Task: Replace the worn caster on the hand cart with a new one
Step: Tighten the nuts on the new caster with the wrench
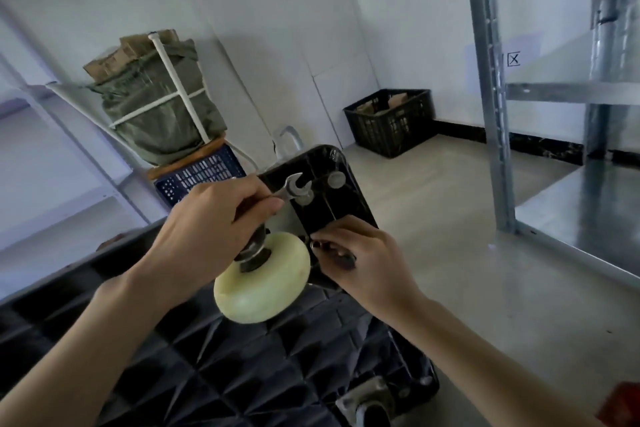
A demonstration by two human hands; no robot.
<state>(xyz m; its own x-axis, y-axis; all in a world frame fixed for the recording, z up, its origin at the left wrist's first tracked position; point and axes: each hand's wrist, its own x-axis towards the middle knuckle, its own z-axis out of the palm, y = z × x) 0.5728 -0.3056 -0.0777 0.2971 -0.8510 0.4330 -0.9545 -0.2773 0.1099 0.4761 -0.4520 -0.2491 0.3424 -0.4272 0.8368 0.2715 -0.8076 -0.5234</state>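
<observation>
A: Nearest, under both forearms, what is that dark surface?

B: The upturned black ribbed plastic deck of the hand cart (242, 374). A grey metal caster bracket (367, 395) sits on it close to the right forearm.

A: And the hands?

B: The left hand (211, 229) is curled tight round the shank of a small silver open-ended spanner (291, 188), whose head sticks out just beyond the thumb. The right hand (360, 263) pinches something small and dark at the near edge of a black plastic corner plate (341, 198); I cannot tell what it is.

A: Where is the caster?

B: The pale yellowish, round, smooth-treaded caster wheel (263, 284) lies between the two hands, just below the left palm, its dark metal stem and hub running up under that hand.

A: How would it handle?

B: I judge the wheel hard and slick, fairly light, prone to roll or swivel. Better to hold it by the metal stem or bracket. The plate looks stiff, though thin plastic could crack if levered.

A: Past the hands?

B: Two grey round fasteners (336, 179) on the plate beyond the spanner head. Farther off, a green sack (156, 104) on a blue crate (201, 177), and a black lattice crate (391, 121) on the floor by the wall.
</observation>
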